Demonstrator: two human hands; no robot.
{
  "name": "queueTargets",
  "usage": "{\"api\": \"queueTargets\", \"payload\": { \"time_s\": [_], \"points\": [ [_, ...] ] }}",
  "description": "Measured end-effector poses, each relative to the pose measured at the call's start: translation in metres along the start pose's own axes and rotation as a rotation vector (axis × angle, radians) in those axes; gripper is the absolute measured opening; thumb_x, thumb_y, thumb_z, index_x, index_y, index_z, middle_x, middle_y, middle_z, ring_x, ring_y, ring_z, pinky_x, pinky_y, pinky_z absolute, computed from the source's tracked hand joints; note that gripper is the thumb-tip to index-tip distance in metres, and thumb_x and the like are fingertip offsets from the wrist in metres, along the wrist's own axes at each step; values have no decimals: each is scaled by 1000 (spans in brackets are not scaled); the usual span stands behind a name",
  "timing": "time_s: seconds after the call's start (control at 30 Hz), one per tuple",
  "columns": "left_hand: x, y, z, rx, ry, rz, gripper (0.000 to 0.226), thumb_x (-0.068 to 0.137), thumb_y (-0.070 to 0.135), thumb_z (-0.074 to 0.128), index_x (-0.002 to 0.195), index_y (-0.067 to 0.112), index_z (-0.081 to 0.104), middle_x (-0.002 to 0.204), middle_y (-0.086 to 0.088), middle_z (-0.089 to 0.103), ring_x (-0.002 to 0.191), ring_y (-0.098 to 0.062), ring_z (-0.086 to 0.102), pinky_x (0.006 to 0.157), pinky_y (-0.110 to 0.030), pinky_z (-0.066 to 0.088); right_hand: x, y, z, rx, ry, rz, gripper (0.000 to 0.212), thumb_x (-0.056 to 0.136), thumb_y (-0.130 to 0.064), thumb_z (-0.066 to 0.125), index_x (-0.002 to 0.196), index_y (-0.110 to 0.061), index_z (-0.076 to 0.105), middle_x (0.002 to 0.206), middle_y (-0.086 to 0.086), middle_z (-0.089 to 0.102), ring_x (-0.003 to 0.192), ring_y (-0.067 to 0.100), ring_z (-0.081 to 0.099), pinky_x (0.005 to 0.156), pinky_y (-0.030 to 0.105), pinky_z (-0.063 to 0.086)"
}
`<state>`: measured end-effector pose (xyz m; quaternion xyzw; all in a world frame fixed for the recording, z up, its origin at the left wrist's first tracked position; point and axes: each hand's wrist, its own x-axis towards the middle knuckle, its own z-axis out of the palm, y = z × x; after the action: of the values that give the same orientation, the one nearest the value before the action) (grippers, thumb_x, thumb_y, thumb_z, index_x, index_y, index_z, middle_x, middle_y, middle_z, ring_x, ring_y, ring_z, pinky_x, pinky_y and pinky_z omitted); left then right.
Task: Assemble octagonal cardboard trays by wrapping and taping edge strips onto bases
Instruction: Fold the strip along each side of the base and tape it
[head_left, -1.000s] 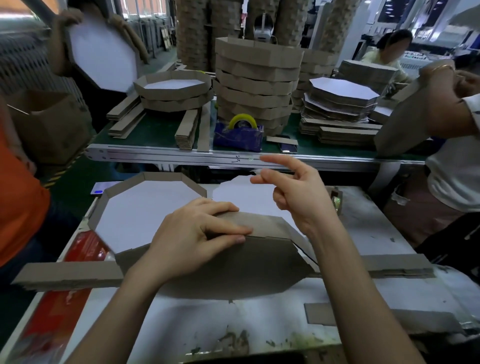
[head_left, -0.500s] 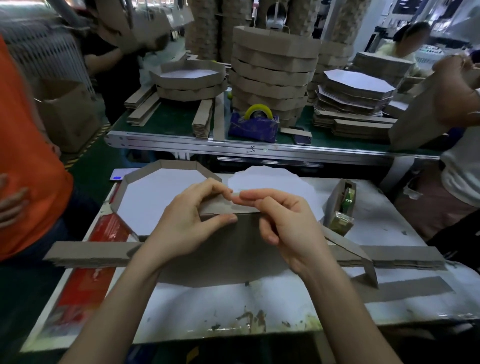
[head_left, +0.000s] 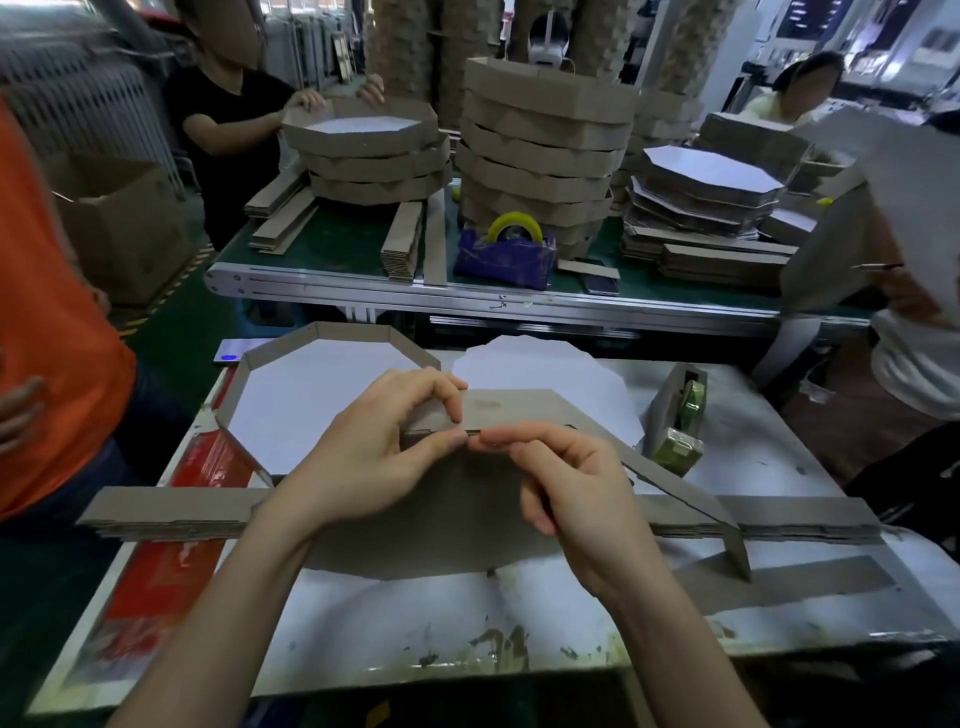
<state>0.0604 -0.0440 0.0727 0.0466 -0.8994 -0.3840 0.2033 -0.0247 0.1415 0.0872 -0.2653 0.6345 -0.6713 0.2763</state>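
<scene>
We hold the brown octagonal base (head_left: 441, 525) tilted up and facing us over the worktable (head_left: 779, 457), with its lower edge down by the surface. At the base's top edge our left hand (head_left: 379, 447) pinches the edge strip (head_left: 670, 478) against the cardboard, fingers curled over the far side and thumb on the near side. Our right hand (head_left: 576, 488) pinches the same strip just beside it, its fingertips touching the left thumb. From there the strip runs down past the base's right side, its free end bent downward. Behind the base to the left lies a finished tray (head_left: 353, 330), behind it to the right a white octagonal sheet (head_left: 545, 374), and farther right a tape dispenser (head_left: 680, 415). A flat stack of strips (head_left: 171, 512) lies crosswise behind the base
</scene>
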Motion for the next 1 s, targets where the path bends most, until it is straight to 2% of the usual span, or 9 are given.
{"api": "queueTargets", "payload": {
  "time_s": [0.17, 0.27, 0.43, 0.53, 0.63, 0.77, 0.87, 0.93, 1.0],
  "points": [
    [-1, 1, -1, -21, 26, 35, 30, 86, 37, 60, 114, 40, 48, 119, 24, 53, 116, -5, 50, 94, -41, 48, -1, 4, 2, -30, -36, -8, 28, 98, 0, 49, 94, -7, 75, 96, 4, 77, 35, 8, 37, 41, 15, 33],
    [1, 1, -1, 6, 25, 46, 34, 87, 41, 58, 119, 45, 49, 119, 28, 52, 116, -3, 49, 94, -38, 48, -2, 6, 2, -25, -44, -10, 29, 98, 0, 49, 93, -8, 76, 96, 5, 77, 35, 8, 37, 41, 16, 33],
    [3, -2, -1, 54, 13, 70, 23, 88, 40, 55, 108, 51, 62, 124, 28, 53, 120, 1, 44, 97, -32, 42, 0, 11, 0, -33, -60, -14, 29, 99, -2, 49, 95, -11, 76, 98, 4, 77, 35, 8, 39, 41, 16, 34],
    [4, -1, -1, 61, 24, 74, 28, 88, 38, 56, 109, 55, 60, 125, 22, 55, 120, 0, 45, 97, -33, 44, 0, 14, 0, -29, -61, -21, 28, 99, -4, 50, 96, -12, 77, 100, 3, 77, 35, 7, 39, 41, 15, 34],
    [5, -1, -1, 55, 31, 85, 28, 88, 35, 56, 111, 50, 63, 126, 16, 57, 120, -4, 46, 98, -35, 44, 1, 16, -2, -32, -79, -18, 30, 97, -7, 51, 90, -16, 78, 101, 5, 77, 34, 6, 39, 40, 15, 34],
    [3, -2, -1, 52, 30, 106, 31, 88, 32, 58, 115, 47, 65, 128, 15, 56, 122, -5, 46, 99, -33, 43, 11, 13, -6, 67, -99, 114, 32, 93, 2, 48, 80, -8, 75, 99, 14, 76, 33, 7, 34, 37, 15, 30],
    [4, -3, 0, 48, 40, 106, 32, 88, 33, 58, 115, 49, 64, 128, 16, 56, 121, -6, 46, 99, -33, 43, 17, 11, -9, 80, -96, 188, 40, 91, 2, 45, 68, -13, 74, 98, 15, 76, 30, 7, 30, 36, 15, 26],
    [6, -3, -1, 35, 39, 93, 32, 88, 34, 58, 113, 53, 63, 127, 18, 55, 121, -4, 46, 99, -33, 44, 20, 10, -14, 23, -92, 212, 40, 90, 2, 45, 64, -14, 71, 95, 14, 77, 30, 8, 28, 35, 16, 24],
    [8, -5, -1, 31, 39, 82, 32, 90, 33, 60, 112, 56, 62, 127, 18, 55, 120, -3, 45, 98, -33, 45, 19, 8, -19, -160, -75, 227, 37, 88, 2, 45, 63, -12, 67, 87, 12, 77, 31, 9, 31, 36, 17, 25]
  ]
}}
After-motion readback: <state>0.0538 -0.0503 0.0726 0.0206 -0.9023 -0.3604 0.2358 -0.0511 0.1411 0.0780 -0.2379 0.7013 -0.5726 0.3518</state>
